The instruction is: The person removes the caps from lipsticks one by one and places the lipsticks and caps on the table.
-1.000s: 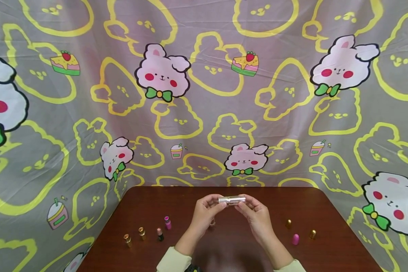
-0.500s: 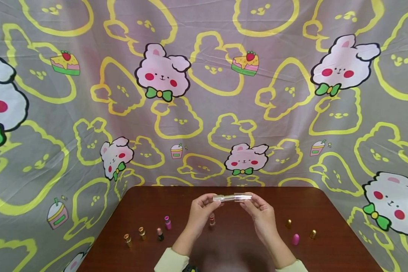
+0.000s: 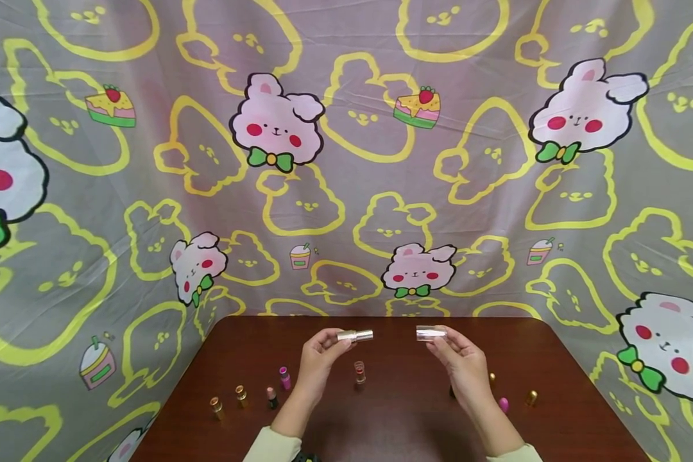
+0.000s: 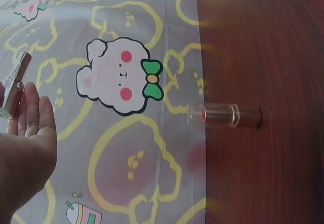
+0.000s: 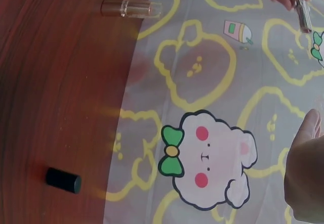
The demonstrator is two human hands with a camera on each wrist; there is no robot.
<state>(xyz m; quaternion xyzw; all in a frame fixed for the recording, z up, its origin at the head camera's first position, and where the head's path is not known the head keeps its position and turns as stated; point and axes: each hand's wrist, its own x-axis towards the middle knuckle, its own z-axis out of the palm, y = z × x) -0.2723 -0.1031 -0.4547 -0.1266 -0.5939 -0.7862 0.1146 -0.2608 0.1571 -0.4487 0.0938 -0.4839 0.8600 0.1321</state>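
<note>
Above the middle of the table, my left hand (image 3: 317,362) pinches a silver lipstick tube (image 3: 356,335) that lies sideways, its bare end pointing right. The same tube (image 4: 16,82) shows at the left edge of the left wrist view. Opposite it, my right hand (image 3: 461,366) pinches a clear lipstick cap (image 3: 430,333) by its right end. A wide gap separates cap and tube. Between and below the hands, another lipstick (image 3: 360,373) stands upright on the table under a clear cover, with red showing inside. My right hand's fingertips are mostly outside the right wrist view.
On the left stand two gold lipsticks (image 3: 216,407), a black one with a pinkish top (image 3: 272,397) and a magenta one (image 3: 285,377). Gold caps (image 3: 532,398) and a pink cap (image 3: 504,405) stand right. A black cap (image 5: 63,180) stands near my right wrist. Printed cloth surrounds the table (image 3: 393,417).
The clear cap has come off the silver lipstick tube. My left hand has moved left with the tube, my right hand right with the cap. The standing clear-covered lipstick is now uncovered to view.
</note>
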